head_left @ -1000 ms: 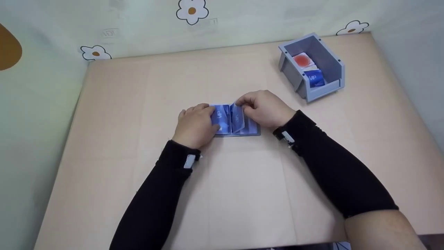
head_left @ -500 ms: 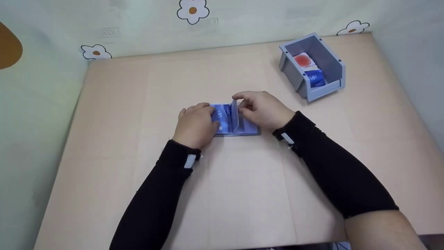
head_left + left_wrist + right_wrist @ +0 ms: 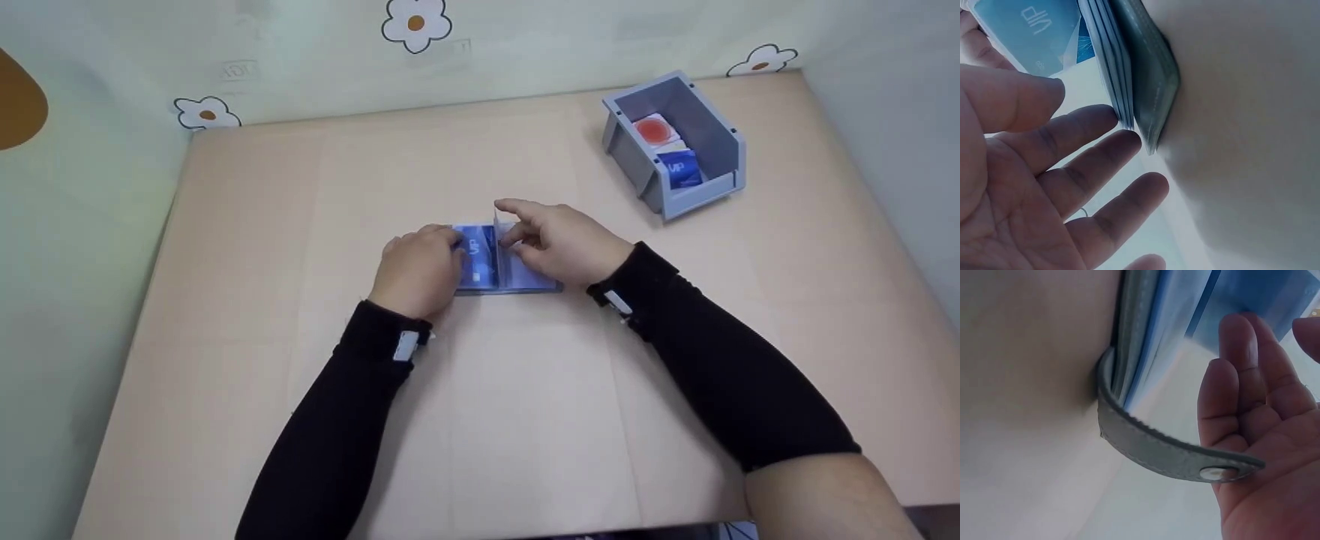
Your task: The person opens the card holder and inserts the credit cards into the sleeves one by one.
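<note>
Page-turning, I judged: right hand (image 3: 574, 244) touched leaf (image 3: 1269, 295), left hand (image 3: 418, 271) touched wallet (image 3: 1154, 73), neither gripping. Next called for laying it leftward.

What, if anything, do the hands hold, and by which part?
Nothing looks gripped: the right hand touches the upright, translucent plastic page; the left hand lies at the left side of the open grey leather card holder.

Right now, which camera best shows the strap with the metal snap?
The right wrist view: the strap shows up close in front of the right hand, its snap plainly visible. I can't make the strap out in the head view; the left wrist view shows the card holder, but no strap.
</note>
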### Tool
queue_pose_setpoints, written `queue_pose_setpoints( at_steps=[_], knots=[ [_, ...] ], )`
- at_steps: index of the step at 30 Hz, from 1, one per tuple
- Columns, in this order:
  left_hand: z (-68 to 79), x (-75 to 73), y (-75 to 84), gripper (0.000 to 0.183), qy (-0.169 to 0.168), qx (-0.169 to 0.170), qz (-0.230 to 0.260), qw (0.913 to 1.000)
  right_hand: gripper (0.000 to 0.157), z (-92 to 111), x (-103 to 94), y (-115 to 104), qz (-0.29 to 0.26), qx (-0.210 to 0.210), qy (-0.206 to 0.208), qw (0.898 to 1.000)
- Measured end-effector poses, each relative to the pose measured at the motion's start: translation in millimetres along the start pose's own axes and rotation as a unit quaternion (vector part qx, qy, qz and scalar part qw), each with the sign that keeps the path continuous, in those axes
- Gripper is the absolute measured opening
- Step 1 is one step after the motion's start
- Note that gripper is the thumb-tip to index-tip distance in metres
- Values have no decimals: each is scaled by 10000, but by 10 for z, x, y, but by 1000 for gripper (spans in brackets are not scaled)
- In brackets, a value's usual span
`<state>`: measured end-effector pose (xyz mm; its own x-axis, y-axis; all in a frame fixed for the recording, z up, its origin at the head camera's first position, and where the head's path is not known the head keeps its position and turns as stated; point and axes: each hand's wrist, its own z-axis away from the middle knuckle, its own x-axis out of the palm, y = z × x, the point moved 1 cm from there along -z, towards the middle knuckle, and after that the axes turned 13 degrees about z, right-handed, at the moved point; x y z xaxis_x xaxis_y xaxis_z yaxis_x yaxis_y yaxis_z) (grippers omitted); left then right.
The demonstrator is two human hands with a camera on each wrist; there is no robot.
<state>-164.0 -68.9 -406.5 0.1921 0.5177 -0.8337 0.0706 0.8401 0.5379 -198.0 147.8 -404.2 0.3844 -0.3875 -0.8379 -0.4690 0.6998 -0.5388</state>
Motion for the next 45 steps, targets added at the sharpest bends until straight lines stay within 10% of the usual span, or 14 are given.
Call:
queue_pose_setpoints(
  at_steps=[15,45],
  knots=[
    [-26,-10,-43,33,176,133,170,9996,71,6,84,-20,560,-426,-666,9953],
    [-16,-31,-29,35,212,240,382,9988,59,2,89,-24,612,-563,-607,9947]
  ],
)
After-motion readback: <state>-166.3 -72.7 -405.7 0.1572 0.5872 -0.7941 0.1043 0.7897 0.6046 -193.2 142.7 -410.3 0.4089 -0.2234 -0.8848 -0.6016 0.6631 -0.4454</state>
